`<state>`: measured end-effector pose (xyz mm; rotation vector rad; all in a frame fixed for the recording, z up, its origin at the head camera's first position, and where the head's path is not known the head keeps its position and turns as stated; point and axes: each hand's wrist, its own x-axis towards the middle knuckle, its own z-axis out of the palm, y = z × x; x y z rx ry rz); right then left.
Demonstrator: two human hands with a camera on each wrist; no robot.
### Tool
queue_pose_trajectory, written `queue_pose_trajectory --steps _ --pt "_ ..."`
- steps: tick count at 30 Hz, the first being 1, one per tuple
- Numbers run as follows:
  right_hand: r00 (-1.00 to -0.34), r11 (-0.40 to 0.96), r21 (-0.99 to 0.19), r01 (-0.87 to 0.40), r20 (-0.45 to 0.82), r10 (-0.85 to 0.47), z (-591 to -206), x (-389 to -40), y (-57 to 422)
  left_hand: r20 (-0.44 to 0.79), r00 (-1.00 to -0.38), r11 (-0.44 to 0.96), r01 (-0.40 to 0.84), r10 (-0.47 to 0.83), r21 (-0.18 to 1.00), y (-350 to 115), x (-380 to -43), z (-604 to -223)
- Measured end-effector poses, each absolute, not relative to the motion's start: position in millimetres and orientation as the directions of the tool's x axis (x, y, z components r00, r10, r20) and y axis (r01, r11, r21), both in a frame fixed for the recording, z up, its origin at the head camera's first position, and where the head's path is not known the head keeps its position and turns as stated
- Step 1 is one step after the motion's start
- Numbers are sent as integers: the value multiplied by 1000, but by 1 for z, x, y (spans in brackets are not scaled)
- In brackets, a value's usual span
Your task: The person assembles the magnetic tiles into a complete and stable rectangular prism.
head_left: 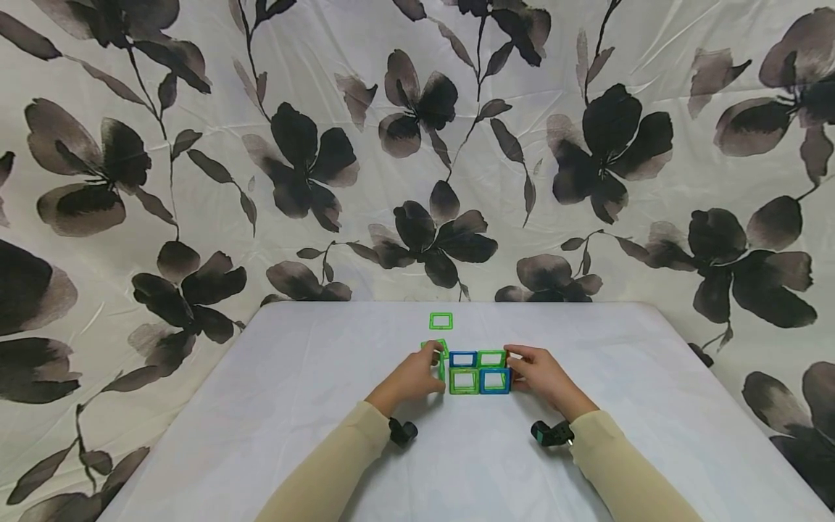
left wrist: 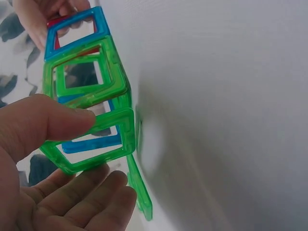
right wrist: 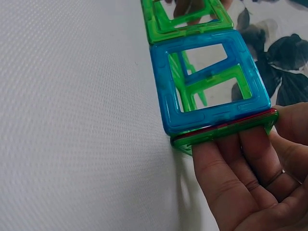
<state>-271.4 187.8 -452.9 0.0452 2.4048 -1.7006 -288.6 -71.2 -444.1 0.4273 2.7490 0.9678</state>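
Note:
A small block of see-through magnetic tiles, blue (head_left: pixel 495 392) and green (head_left: pixel 464 392) squares in two rows, stands upright on the table. At its left side my left hand (head_left: pixel 412 373) pinches a green square magnetic tile (left wrist: pixel 129 137) between thumb and fingers. That tile stands edge-on beside the block. My right hand (head_left: pixel 544 373) grips the block's right side. In the right wrist view its fingers (right wrist: pixel 216 168) press the outer face of a green tile (right wrist: pixel 216 135) with a red edge, next to the front blue tile (right wrist: pixel 161 89).
Behind the left hand is another green tile (head_left: pixel 433 343), partly hidden. Farther back a single green tile (head_left: pixel 441 314) lies on the white-covered table (head_left: pixel 313 406). A flower-patterned cloth (head_left: pixel 365 174) hangs behind the table's far edge.

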Motion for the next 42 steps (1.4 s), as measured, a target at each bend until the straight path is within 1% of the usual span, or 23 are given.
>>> queue_pose_trajectory --steps 6,18,30,42 --pt "-980 340 -931 134 -175 -92 -453 -271 187 -83 -936 747 216 341 629 -67 -286 -443" --pt "-980 337 -932 136 -175 -90 -454 -272 188 -95 -944 780 200 315 593 -61 -283 -441" --pt "-981 342 -931 129 -170 -93 -453 -272 188 -96 -943 781 203 318 591 -58 -282 -438" --pt "-980 361 -925 115 -165 -111 -454 -272 189 -96 -942 769 201 321 607 -59 -286 -445"
